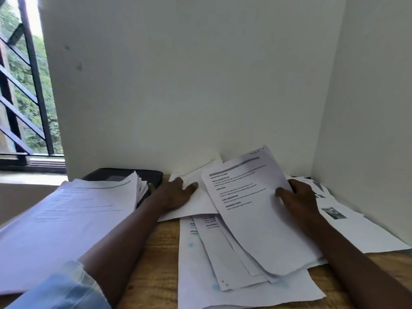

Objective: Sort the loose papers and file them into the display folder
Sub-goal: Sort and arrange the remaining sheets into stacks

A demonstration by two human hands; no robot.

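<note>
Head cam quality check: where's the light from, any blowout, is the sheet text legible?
Head view: daylight enters from the window at left, blown out near its top; the wall is evenly lit, no hard shadows. Head view, sharpness: headings on the printed sheet held by the right hand are just readable, body text is not; the paper stack at left is smeared.

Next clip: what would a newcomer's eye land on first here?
The right hand grips a printed sheet by its right edge, above the loose papers spread across the middle and right of the desk. The left hand lies flat on a blank sheet beside it. At left, a thick stack lies over a dark folder.
</note>
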